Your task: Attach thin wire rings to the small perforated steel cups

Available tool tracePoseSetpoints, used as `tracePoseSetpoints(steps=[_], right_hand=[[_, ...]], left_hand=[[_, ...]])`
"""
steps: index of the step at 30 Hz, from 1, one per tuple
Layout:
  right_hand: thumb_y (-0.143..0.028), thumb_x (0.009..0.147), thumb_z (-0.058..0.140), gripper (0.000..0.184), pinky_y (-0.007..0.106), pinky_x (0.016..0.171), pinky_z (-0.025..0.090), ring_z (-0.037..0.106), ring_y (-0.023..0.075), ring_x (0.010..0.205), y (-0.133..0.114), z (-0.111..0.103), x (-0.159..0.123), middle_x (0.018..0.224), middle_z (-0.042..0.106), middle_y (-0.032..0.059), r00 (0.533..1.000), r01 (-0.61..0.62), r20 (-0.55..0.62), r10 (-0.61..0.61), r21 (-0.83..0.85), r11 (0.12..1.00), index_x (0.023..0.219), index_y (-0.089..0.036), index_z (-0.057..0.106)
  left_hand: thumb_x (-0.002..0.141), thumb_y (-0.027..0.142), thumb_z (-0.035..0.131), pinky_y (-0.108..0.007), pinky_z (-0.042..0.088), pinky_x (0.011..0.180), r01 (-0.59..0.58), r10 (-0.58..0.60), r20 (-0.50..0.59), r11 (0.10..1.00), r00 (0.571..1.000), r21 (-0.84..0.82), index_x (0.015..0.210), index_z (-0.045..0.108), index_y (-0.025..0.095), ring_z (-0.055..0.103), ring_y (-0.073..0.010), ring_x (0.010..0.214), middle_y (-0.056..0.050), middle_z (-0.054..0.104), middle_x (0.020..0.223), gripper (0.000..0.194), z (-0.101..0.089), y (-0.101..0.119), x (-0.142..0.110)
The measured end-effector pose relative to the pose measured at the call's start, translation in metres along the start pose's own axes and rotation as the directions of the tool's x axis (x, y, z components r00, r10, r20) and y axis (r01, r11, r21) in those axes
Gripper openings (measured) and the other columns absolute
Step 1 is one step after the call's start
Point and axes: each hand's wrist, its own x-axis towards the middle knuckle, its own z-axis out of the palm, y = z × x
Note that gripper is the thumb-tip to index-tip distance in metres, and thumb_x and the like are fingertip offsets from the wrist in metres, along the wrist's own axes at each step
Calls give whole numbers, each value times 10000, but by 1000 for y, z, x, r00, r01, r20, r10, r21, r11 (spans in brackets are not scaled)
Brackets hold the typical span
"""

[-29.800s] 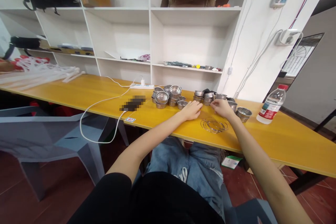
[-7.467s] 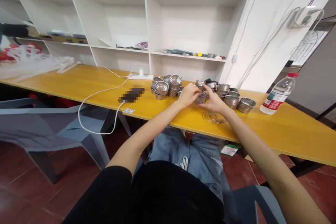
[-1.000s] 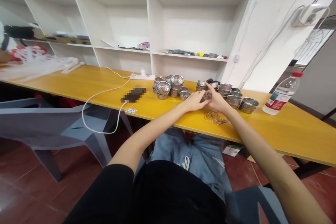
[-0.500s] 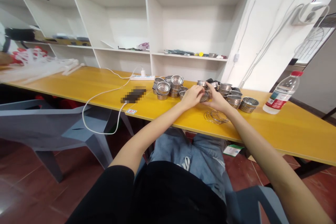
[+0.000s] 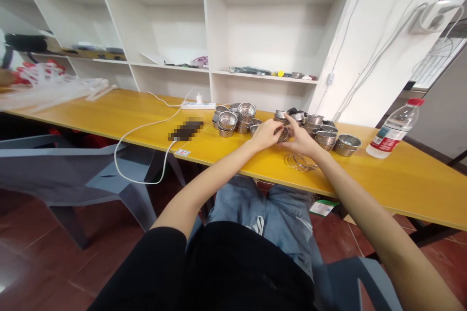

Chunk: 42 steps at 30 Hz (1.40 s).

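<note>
The left hand and right hand are gripping a cup between their fingers over the counter; rings are lying loose; left stacks and right stacks are flanking; which are finished, I can't tell.

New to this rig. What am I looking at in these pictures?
No machine here: a camera worn on a person's head looks forward and down at their two bare hands. The left hand and right hand hold a perforated metal cup between them. On the yellow table, more such cups stand in a left group and a right group. Thin wire rings lie near the table's front edge. A red-capped bottle stands at right; a white cable runs at left.
</note>
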Motion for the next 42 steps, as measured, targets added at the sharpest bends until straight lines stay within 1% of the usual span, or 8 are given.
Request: tracePoseSetpoints(steps=[3,5,10,18,24,31,35,42], right_hand=[[-328,850,866,1166,572,1115,599,790,369,1152,-2,0,1,1330,788,144,1000,12,-16,-12,2,1000,1814,-249,216],[-316,847,849,1150,569,1102,605,790,365,1140,-2,0,2,1309,792,147,1000,17,-27,-17,1,1000,1810,-237,225],[-342,835,862,1157,561,1083,610,786,364,1130,0,0,3,1320,786,158,999,19,-30,-20,-5,1000,1804,-228,240],[-342,837,868,1156,562,1107,599,772,371,1183,0,-1,2,1380,768,163,999,7,-41,-8,-28,1000,1804,-236,244],[-327,839,855,1166,558,1097,607,784,373,1167,-4,-1,1,1338,785,151,1000,10,-29,-12,-39,999,1811,-232,216],[-264,815,799,1148,531,1032,639,812,358,1077,-3,0,0,1264,808,143,1000,28,-4,-28,-53,998,1806,-213,222],[-232,797,766,1140,535,1029,634,802,372,1112,3,0,1,1241,805,147,1000,18,1,-18,-84,996,1802,-194,229],[-275,816,792,1133,560,1044,615,800,364,1047,14,-6,1,1226,808,147,999,-25,-24,23,-79,997,1795,-197,227]], left_hand=[[1102,307,582,-383,586,955,-20,20,21,1000,1000,0,1201,770,182,724,-265,1032,-112,777,1105,246,2,3,-2],[1109,317,569,-390,583,974,-48,48,20,999,999,-2,1199,758,181,713,-269,1065,-113,774,1131,250,3,5,-2],[1127,318,530,-411,572,1024,-67,68,-21,997,997,43,1104,765,186,664,-287,1195,-131,744,1202,270,5,7,-2],[1128,310,539,-405,559,1061,-78,79,-80,997,994,25,1133,753,183,674,-271,1172,-119,768,1202,249,6,7,-2],[1131,329,516,-416,575,1040,-56,56,1,998,998,-25,1145,740,181,712,-277,1118,-123,786,1152,269,5,8,-3],[1132,491,526,-415,586,1002,9,13,103,977,995,-213,1192,629,212,734,-274,1089,-112,776,1181,304,3,9,-5],[1122,532,554,-421,581,984,21,20,177,974,984,-227,1199,585,209,745,-284,1067,-120,776,1165,334,0,13,-7],[1114,432,586,-416,572,993,-52,66,76,985,995,-163,1155,596,219,727,-273,1033,-83,762,1058,218,1,19,-6]])
